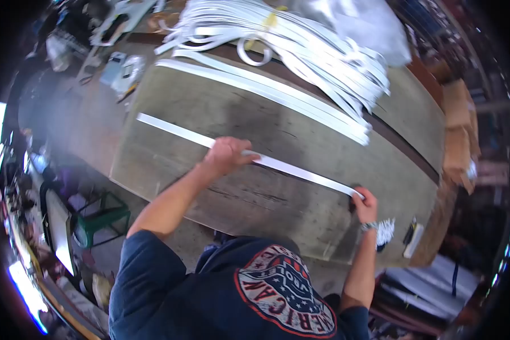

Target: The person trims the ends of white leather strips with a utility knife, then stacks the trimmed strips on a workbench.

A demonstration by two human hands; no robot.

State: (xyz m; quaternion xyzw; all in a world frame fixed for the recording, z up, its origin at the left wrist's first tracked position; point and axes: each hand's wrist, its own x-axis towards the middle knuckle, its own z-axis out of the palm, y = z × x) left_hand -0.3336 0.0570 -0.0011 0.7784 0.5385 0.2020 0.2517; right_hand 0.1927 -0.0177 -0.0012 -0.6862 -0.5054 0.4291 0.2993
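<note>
A long flat white strip (pixel 300 171) lies slantwise across the worktable, from upper left to lower right. My left hand (pixel 228 155) is closed over the strip left of its middle, hiding a short stretch of it. At the strip's right end, my right hand (pixel 366 207) pinches it between thumb and fingers. Farther back, a few similar white strips (pixel 266 93) lie side by side. Behind them rests a big bundle of white strips (pixel 300 42), with a yellow tie (pixel 271 21) around it.
The worn greenish worktable (pixel 170 161) fills the middle. Near its right corner are a white cloth-like item (pixel 385 232) and a black-and-white tool (pixel 413 238). Clear plastic (pixel 362 28) sits behind the bundle. A green stool (pixel 103 218) stands at the left; cardboard (pixel 459 133) is at the right.
</note>
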